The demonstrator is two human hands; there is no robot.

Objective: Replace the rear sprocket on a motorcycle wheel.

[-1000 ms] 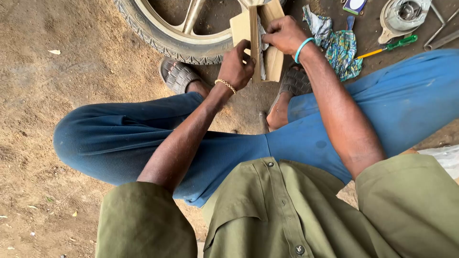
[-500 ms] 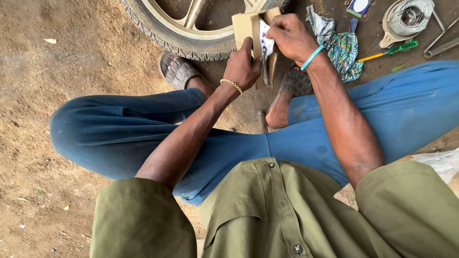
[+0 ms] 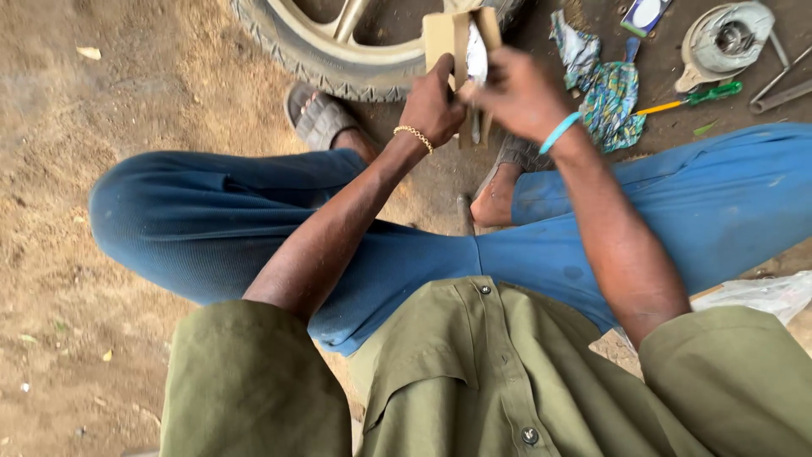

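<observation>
I sit on dirt ground with my legs in blue trousers. A small tan cardboard box (image 3: pixel 443 35) is held up in front of me by both hands. My left hand (image 3: pixel 433 103), with a gold bracelet on the wrist, grips the box's lower left side. My right hand (image 3: pixel 518 95), with a turquoise wristband, holds the right side, its fingers at a white and silver item (image 3: pixel 476 57) that shows in the box's open flap. What that item is cannot be made out.
A wheel with a treaded tyre (image 3: pixel 298 52) lies just beyond my feet. At the far right lie a patterned cloth (image 3: pixel 611 91), a green-handled screwdriver (image 3: pixel 695 97), a round grey metal part (image 3: pixel 726 38) and metal rods. A clear plastic bag (image 3: pixel 761 294) sits by my right knee.
Both hands have stayed on the box. My right hand has shifted down over its right side, and the white item now shows more at the open flap.
</observation>
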